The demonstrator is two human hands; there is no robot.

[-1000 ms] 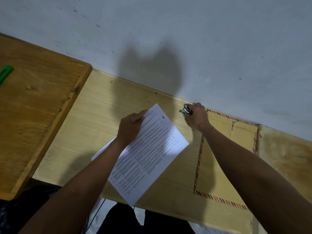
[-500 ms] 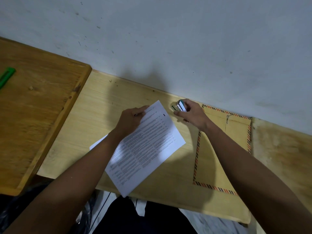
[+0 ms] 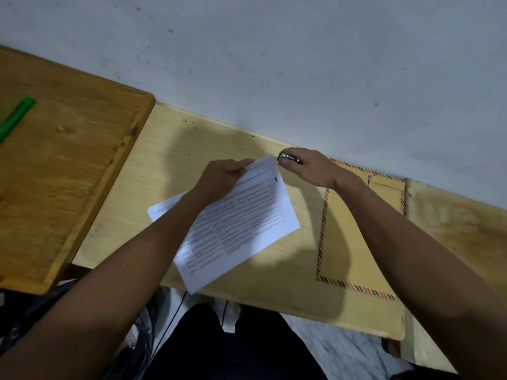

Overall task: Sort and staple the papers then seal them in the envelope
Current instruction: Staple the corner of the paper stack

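Observation:
A stack of white printed papers [image 3: 241,223] lies slanted on the pale wooden table [image 3: 170,160]. My left hand [image 3: 219,179] pinches the stack near its top corner. My right hand [image 3: 310,168] grips a small green and silver stapler [image 3: 284,156], held right beside that same top corner of the papers. A brown envelope [image 3: 343,242] with a red and dark striped border lies flat to the right, partly under my right forearm.
A darker wooden board [image 3: 68,174] adjoins the table on the left, with a green object [image 3: 13,116] on it. A white wall [image 3: 274,64] runs along the table's far edge. Another wooden surface [image 3: 461,229] sits right of the envelope. Dark trousers and cables show below the near edge.
My right hand has carried the stapler from near the envelope leftwards to the papers' top corner. My left hand's grip has shifted up to pinch the corner.

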